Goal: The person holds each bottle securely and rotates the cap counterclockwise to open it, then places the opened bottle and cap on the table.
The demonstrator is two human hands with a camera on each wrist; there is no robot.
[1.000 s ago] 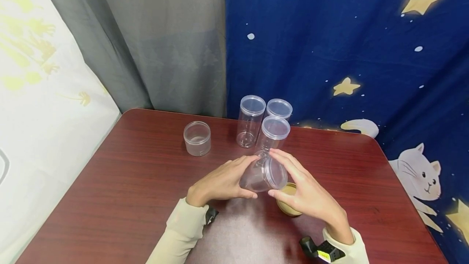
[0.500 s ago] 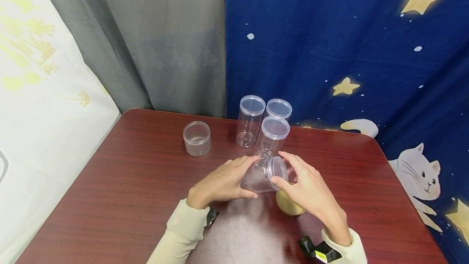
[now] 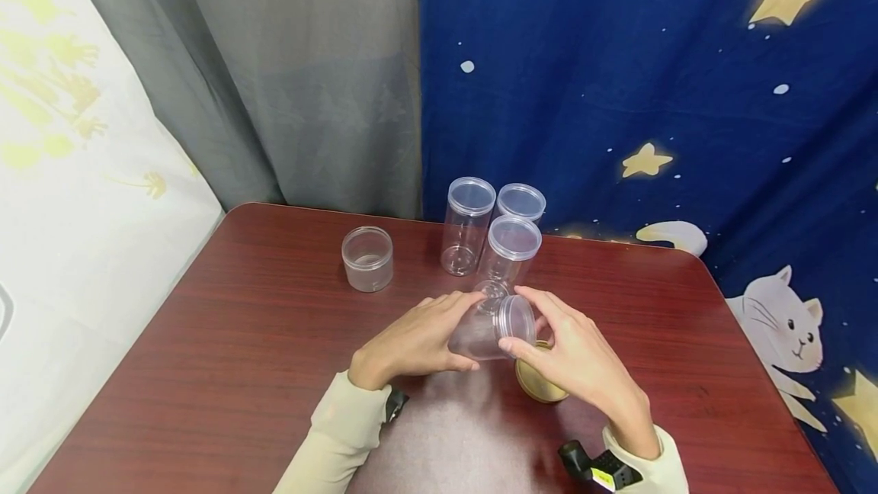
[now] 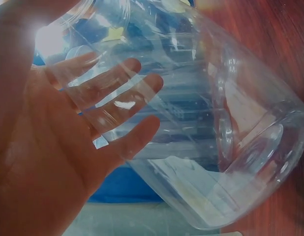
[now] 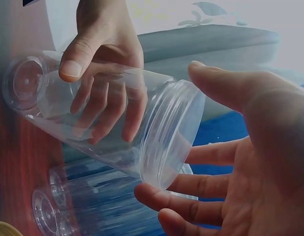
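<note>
A clear plastic jar is held tilted on its side above the table, its lidded end pointing right and toward me. My left hand grips the jar's body; in the right wrist view the thumb lies on one side and the fingers show through the far wall. At the other end my right hand spans the clear screw lid, thumb on one edge and fingertips on the opposite edge. The lid sits on the jar's mouth. Below the right hand lies a round gold lid, partly covered by it.
Several tall clear jars with lids, among them a left one and a front one, stand close together just beyond my hands. A short clear jar stands farther left on the dark red table. Curtains hang behind the table's far edge.
My right hand has shifted its hold on the lid, its thumb moving up onto the rim and its fingers rightward. More of the gold lid shows. The left hand and jar stay almost still.
</note>
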